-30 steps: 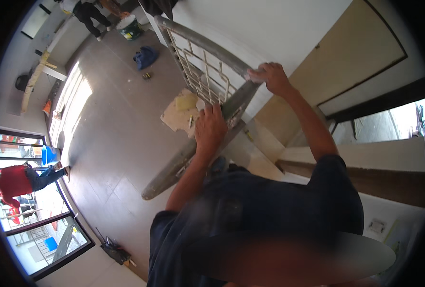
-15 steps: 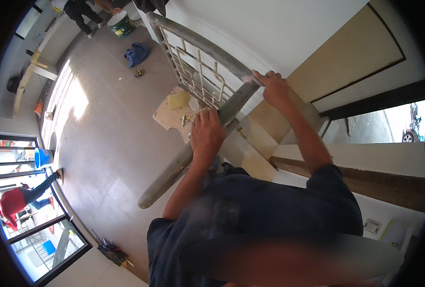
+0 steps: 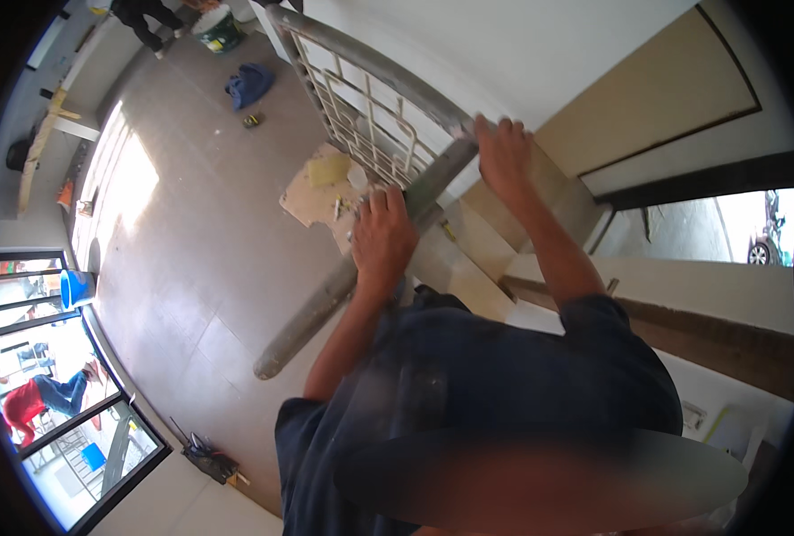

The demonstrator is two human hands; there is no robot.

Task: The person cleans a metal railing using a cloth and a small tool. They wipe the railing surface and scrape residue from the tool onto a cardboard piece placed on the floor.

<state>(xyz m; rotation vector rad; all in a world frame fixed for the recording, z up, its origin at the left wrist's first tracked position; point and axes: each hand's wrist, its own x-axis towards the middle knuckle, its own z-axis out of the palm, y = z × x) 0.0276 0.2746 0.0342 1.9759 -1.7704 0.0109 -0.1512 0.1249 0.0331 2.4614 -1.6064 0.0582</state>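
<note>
A thick grey handrail (image 3: 303,326) runs diagonally in front of me and meets a second grey rail (image 3: 374,67) at a corner. My left hand (image 3: 384,237) is closed over the lower length of the handrail, its fingers curled across the top. At the corner joint, where a pale patch shows, my right hand (image 3: 505,161) presses with bent fingers. Whatever lies under those fingertips is too small and hidden to name. Below the upper rail hangs a cream metal railing grille (image 3: 370,121).
On the floor beneath lies a torn cardboard sheet (image 3: 303,201) with a yellow pad (image 3: 328,170) and a white cup (image 3: 357,178). Farther off are a blue cloth (image 3: 249,86), a tape measure (image 3: 251,121), and a bucket (image 3: 217,31) beside another person (image 3: 142,22). Someone in red (image 3: 24,404) is outside the window.
My right hand has shifted slightly at the corner joint, its fingers now more bunched. My left hand stays on the handrail. Outside, the person in red has bent and moved; the view has shifted slightly.
</note>
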